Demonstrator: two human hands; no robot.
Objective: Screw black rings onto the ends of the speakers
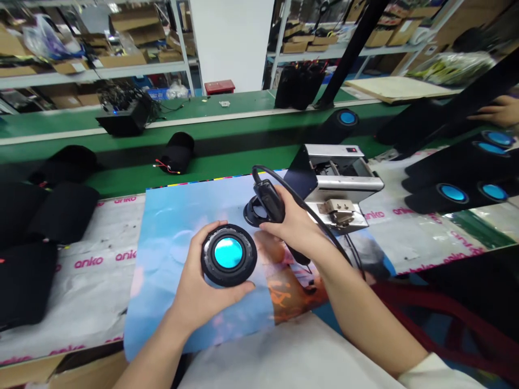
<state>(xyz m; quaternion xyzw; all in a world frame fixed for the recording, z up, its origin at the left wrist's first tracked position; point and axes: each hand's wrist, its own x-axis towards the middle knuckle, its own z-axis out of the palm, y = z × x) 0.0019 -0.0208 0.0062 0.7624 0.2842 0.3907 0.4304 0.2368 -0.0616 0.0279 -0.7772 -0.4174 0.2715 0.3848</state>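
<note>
My left hand is wrapped round a black cylindrical speaker, its round end with a shiny blue centre facing up at me. In my right hand is a black corded hand tool; its exact kind is unclear. A black ring is beside the tool, close to my right fingertips, and whether they touch it I cannot tell. Both hands are over a printed blue poster sheet. From the tool, a black cable loops over my right wrist.
A silver and black bench machine stands just right of my right hand. More blue-ended black cylinders stand at the right. Black covered cylinders lie at the left, another behind the poster. A person's hand shows at far right.
</note>
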